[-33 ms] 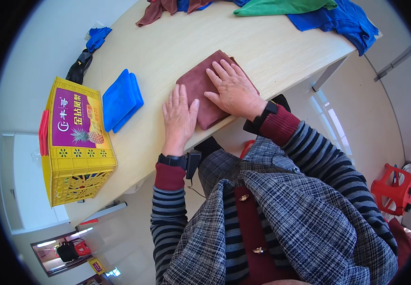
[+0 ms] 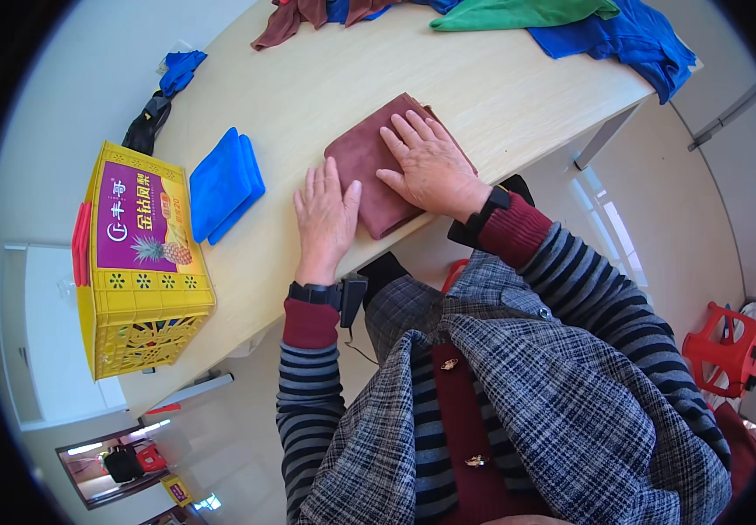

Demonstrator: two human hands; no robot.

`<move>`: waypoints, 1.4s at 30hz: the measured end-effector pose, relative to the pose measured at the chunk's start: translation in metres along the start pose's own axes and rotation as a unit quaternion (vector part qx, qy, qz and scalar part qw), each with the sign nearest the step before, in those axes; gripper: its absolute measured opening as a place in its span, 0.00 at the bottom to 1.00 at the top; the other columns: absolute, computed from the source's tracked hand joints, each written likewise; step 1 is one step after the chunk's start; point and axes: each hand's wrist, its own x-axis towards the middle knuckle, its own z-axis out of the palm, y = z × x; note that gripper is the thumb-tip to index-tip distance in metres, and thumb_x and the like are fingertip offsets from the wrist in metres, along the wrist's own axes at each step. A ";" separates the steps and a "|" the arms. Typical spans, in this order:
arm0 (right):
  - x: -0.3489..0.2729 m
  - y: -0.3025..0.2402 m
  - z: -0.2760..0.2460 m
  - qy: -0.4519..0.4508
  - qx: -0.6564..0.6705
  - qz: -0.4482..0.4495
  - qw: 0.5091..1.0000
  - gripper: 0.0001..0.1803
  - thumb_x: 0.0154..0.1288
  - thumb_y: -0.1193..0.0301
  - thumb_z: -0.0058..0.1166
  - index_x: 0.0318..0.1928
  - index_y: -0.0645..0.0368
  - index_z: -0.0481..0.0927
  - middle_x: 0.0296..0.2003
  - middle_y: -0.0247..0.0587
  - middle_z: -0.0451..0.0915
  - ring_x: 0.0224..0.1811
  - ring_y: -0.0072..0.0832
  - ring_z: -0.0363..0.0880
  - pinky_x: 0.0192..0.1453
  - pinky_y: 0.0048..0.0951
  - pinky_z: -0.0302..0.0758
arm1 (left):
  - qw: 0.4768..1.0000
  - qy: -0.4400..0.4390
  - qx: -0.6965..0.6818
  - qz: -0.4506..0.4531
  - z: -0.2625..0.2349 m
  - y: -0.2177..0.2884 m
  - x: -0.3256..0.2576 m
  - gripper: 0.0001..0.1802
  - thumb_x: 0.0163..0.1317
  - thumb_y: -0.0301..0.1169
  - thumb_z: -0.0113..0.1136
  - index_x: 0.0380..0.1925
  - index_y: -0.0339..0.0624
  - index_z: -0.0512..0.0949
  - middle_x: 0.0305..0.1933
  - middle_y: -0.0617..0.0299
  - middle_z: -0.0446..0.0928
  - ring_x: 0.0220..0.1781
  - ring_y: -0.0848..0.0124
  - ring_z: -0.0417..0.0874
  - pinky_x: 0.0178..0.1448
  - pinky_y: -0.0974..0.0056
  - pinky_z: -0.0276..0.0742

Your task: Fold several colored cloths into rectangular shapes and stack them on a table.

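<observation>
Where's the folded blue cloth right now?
The folded blue cloth lies on the table, left of the left hand, beside the yellow crate.

Both forearms come up from the lower edge in striped sleeves with dark red cuffs, each wrist wearing a black band. The left hand [image 2: 325, 219] lies flat, palm down, fingers together and pointing away from the body. The right hand [image 2: 430, 166] also lies flat, palm down, fingers slightly spread and angled toward the left. The two hands sit just beside each other, thumbs nearly meeting.
</observation>
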 end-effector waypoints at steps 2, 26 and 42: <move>0.000 0.001 0.000 -0.002 -0.008 0.000 1.000 0.37 0.75 0.47 0.42 0.72 0.61 0.66 0.73 0.52 0.63 0.79 0.47 0.54 0.82 0.44 0.47 | 0.999 -0.010 0.015 -0.033 -0.004 0.000 0.009 0.35 0.77 0.51 0.41 0.75 0.41 0.59 0.79 0.49 0.57 0.82 0.52 0.52 0.82 0.43 0.43; -0.019 0.006 -0.023 0.014 0.049 -0.033 0.998 0.37 0.71 0.48 0.48 0.70 0.63 0.68 0.71 0.52 0.64 0.78 0.48 0.55 0.82 0.47 0.45 | 0.957 -0.079 -0.167 0.224 0.020 0.037 0.101 0.33 0.78 0.52 0.36 0.73 0.43 0.64 0.77 0.50 0.61 0.81 0.55 0.56 0.81 0.49 0.47; -0.023 0.012 -0.002 0.018 -0.012 -0.037 0.999 0.34 0.75 0.50 0.43 0.71 0.60 0.68 0.73 0.49 0.64 0.79 0.43 0.55 0.83 0.43 0.45 | 0.974 -0.002 -0.104 0.202 0.012 0.038 0.021 0.40 0.75 0.59 0.38 0.76 0.43 0.59 0.80 0.52 0.56 0.82 0.55 0.52 0.82 0.44 0.42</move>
